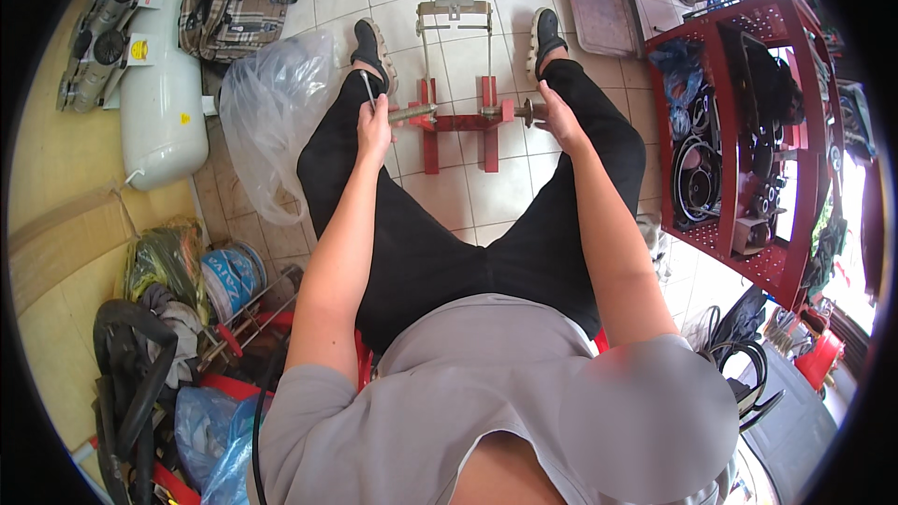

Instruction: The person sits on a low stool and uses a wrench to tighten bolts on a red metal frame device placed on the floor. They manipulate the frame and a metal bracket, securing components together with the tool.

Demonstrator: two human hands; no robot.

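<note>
I sit over a low red metal stand (458, 123) on the tiled floor between my feet. A steel axle (412, 113) lies across its two uprights. My left hand (374, 122) grips a thin metal tool (368, 86) that points up, right at the axle's left end. My right hand (556, 117) is closed around the axle's right end, by a round nut or flange (529, 111). A grey wire frame (455, 28) rises from the far side of the stand.
A white compressor tank (164, 84) and a clear plastic bag (276, 112) lie to my left. A red shelf rack (748, 131) with parts stands on the right, and a metal tray (603, 7) beyond it. Clutter of hoses, bags and a blue tin (229, 276) fills the lower left.
</note>
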